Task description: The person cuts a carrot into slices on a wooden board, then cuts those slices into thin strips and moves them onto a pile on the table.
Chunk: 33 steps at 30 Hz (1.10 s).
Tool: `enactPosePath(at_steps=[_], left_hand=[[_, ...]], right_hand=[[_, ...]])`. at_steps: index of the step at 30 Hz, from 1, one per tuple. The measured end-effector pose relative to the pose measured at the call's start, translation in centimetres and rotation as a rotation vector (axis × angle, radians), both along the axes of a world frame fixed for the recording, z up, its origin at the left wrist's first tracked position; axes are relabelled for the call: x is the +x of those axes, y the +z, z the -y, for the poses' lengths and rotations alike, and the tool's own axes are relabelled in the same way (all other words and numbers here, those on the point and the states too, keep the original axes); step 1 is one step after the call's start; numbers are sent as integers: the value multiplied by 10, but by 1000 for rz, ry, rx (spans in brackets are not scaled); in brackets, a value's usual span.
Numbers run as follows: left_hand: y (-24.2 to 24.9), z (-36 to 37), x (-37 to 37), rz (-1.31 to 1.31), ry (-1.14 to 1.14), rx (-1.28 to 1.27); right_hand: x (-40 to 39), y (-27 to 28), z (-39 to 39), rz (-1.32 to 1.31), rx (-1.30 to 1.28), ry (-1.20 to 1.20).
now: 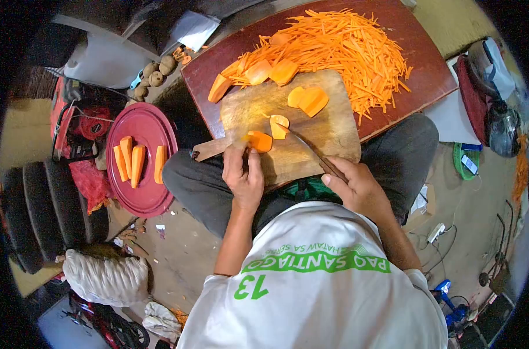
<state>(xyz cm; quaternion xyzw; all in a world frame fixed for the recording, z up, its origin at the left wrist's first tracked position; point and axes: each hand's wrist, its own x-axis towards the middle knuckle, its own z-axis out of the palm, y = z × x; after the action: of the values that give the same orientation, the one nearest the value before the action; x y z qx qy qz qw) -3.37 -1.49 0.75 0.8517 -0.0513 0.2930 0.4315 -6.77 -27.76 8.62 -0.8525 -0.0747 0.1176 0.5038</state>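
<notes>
My right hand [357,187] is closed around the handle of a knife [312,150]. The blade reaches up and left over a wooden cutting board [311,136], its tip at a small cut carrot chunk [279,125]. At the board's lower left, my left hand [244,179] pinches the near edge of a carrot piece [258,141] between thumb and fingers. Carrot slices [313,101] lie farther up the board. Thicker carrot pieces [258,72] rest along its far edge, against a large heap of carrot strips [352,49].
The board lies partly on a dark red table [424,72] and over my lap. A red plastic lid [151,200] with several peeled carrots [137,166] is at left. Beyond are a white sack [105,277], round brown vegetables [155,78], a green basket [463,160] and cables.
</notes>
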Motion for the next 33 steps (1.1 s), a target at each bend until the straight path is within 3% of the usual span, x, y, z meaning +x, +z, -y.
enactPosePath(at_steps=[6,11,14,17,18,21,22,28,30,33], left_hand=[[1,-4,9,-148,-52,-7],[10,-8,32,-122,-182,202],[10,-6,54,-87,-231,265],[21,-4,79,-88,-200,281],[26,-6,86,-218,-201,326],[46,-3,86,-192,-363,479],[54,2,79,-360,-427,432],[32,10,60,-270,-400,476],[27,14,66,-210,-348,473],[20,12,84,-125,-261,492]], right_hand=[[15,16,16,-171,-8,-7],[15,22,26,-234,-55,-67],[15,-20,35,12,95,-259],[22,-27,43,-26,35,-300],[23,-29,44,-40,20,-310],[23,-26,38,-141,82,-332],[22,-19,33,-213,168,-337],[35,-25,-6,-370,548,-268],[52,-54,-22,-153,388,-195],[68,-48,-42,-190,409,-139]])
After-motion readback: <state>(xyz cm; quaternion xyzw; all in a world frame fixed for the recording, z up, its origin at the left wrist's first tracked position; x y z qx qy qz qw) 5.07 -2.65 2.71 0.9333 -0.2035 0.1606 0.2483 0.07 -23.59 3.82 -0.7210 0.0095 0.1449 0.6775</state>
